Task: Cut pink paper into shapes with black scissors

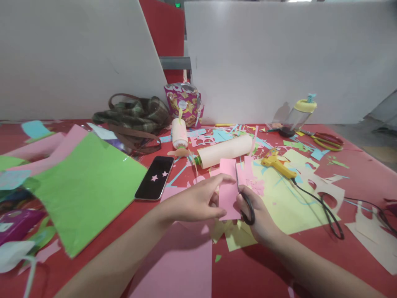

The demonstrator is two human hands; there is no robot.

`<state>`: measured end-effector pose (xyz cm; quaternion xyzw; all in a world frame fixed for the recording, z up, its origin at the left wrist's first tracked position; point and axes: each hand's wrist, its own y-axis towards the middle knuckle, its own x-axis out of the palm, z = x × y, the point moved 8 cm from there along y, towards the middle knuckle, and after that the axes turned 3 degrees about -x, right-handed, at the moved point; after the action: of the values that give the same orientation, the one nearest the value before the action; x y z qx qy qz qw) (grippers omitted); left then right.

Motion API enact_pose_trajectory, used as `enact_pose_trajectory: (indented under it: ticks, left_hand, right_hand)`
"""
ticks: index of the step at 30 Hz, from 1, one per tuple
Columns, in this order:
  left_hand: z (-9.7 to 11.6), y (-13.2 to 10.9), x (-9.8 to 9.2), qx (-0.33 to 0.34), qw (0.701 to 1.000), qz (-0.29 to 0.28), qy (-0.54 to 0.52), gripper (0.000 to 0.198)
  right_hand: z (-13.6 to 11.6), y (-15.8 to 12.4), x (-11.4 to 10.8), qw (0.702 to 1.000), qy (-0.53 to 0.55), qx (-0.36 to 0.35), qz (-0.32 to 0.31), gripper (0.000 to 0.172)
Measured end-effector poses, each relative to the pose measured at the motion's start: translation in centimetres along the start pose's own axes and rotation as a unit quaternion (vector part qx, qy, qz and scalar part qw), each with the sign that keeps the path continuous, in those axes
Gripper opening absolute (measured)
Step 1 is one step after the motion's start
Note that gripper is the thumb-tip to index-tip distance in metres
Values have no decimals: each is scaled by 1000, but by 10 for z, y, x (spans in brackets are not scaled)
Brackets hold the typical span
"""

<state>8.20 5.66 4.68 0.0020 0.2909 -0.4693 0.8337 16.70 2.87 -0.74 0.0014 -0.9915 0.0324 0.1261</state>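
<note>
My left hand (203, 196) grips a small pink paper rectangle (228, 198) by its left side, thumb and fingers closed on it. A pair of scissors (247, 207) with black handles is in my right hand (259, 215), fingers wrapped round the loops. The blades point away from me and lie along the right side of the pink paper. Below my hands are yellow paper pieces (237, 236) and a large pink sheet (182, 256). Pink cut-outs (256, 187) lie just beyond my right hand.
Left of my hands lie a phone (155, 178) with two pink stars and a green sheet (89, 190). A yellow glue gun (279, 164) with a black cord rests at right. Farther back are a wrapped roll (226, 151), a snack bag (184, 103) and a clear bottle (297, 118).
</note>
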Motion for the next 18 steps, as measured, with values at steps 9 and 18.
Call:
enact_pose_trajectory:
  ticks: [9, 18]
  left_hand:
    - [-1, 0, -1, -4, 1000, 5, 12, 55]
    - [-2, 1, -2, -2, 1000, 10, 15, 55]
  right_hand:
    - [1, 1, 2, 999, 38, 9, -7, 24]
    - [1, -1, 2, 999, 37, 9, -4, 25]
